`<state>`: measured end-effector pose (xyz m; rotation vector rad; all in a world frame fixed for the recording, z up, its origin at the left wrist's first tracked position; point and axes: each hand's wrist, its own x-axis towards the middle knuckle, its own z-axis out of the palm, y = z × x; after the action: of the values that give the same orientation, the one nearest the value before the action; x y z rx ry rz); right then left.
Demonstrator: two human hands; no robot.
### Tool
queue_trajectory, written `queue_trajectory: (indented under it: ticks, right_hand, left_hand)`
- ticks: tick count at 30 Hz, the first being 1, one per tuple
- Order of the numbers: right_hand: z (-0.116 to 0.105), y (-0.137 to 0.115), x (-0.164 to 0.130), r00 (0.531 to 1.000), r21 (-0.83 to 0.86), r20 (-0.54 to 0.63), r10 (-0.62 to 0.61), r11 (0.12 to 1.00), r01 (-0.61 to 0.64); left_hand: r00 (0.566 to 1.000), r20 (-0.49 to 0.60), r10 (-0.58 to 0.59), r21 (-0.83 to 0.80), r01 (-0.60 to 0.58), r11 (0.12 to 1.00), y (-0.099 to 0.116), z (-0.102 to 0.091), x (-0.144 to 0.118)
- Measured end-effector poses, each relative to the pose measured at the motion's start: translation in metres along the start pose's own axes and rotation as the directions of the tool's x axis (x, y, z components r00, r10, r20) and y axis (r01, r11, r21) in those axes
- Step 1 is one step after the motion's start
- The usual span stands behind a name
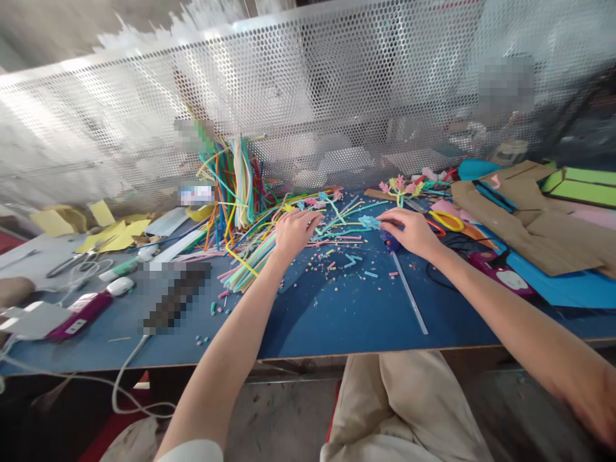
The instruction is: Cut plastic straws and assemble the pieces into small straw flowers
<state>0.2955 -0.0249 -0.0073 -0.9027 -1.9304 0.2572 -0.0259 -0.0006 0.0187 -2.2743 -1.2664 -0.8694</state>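
My right hand point(407, 230) pinches the edge of a light-blue flower-like piece point(369, 222), apparently made of pipe cleaner, between thumb and fingers. Below that hand lies a dark-blue glue gun point(390, 242), partly hidden, with a clear glue stick point(409, 292) pointing towards the table's front edge. My left hand point(296, 231) is over the right end of a pile of pastel pipe cleaners point(250, 266), its fingers loosely stretched and nothing visible in them. Beyond it are small finished flowers point(315, 202) in pink, blue and yellow. Stems with green stalks point(332, 218) lie between my hands.
A bundle of coloured pipe cleaners point(235, 183) stands at a perforated metal screen point(337, 96). Clippings point(353, 260) litter the blue table point(317, 327). Orange-and-yellow-handled scissors point(447, 221), brown cardboard point(543, 224) and a purple power strip point(505, 276) lie right; another strip point(81, 314) and cables lie left.
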Motion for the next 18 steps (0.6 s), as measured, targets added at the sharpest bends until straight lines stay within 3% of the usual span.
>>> queue_trajectory:
  ticks: [7,12,15,18]
  right_hand:
    - [0.005,0.007,0.000,0.989,0.109,-0.106,0.103,0.990,-0.092]
    - [0.011,0.017,0.000,0.942,0.221,-0.182,0.281,0.945,-0.239]
    - [0.013,0.013,0.000,0.957,0.149,-0.107,0.271,0.956,-0.254]
    - [0.017,0.000,-0.001,0.969,0.117,0.034,0.243,0.962,-0.245]
  left_hand:
    - [1.000,-0.014,-0.024,0.024,0.024,0.999,0.001,0.001,0.000]
    - [0.986,-0.070,-0.154,-0.029,0.153,0.988,0.010,0.001,0.002]
    - [0.982,-0.047,-0.185,-0.089,0.180,0.980,0.021,0.001,0.002]
    - [0.993,0.010,-0.116,-0.150,0.117,0.982,0.036,0.003,0.002]
